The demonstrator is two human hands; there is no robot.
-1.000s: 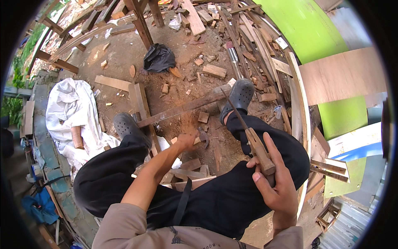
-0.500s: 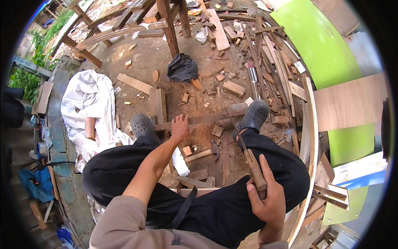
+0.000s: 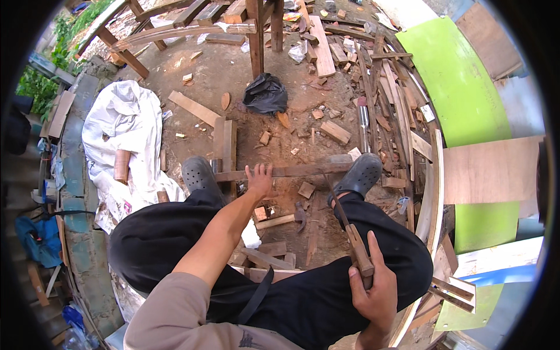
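Note:
A long narrow strip of brown wood (image 3: pixel 297 171) lies crosswise between my two grey clogs. My left hand (image 3: pixel 258 179) is bent over it left of the middle, fingers curled on its far side. In my right hand (image 3: pixel 375 294) is the wooden handle of a handsaw (image 3: pixel 359 249), with the index finger stretched along it. Its thin dark blade, seen nearly edge-on, runs up to the strip beside my right clog (image 3: pixel 360 175). Under the strip's left end stand upright-looking wood blocks (image 3: pixel 229 143), near my left clog (image 3: pixel 199 174).
A hammer (image 3: pixel 299 216) and wood offcuts (image 3: pixel 271 249) lie between my legs. Beyond the strip is a black plastic bag (image 3: pixel 265 94). A chisel-like tool (image 3: pixel 363 123) lies by the scrap pile at right. White cloth (image 3: pixel 125 125) spreads at left; a wooden frame (image 3: pixel 255 44) stands far off.
The whole view has shifted and turned slightly, so the strip looks more level. Both hands keep their hold, and the saw blade stays by the strip's right part.

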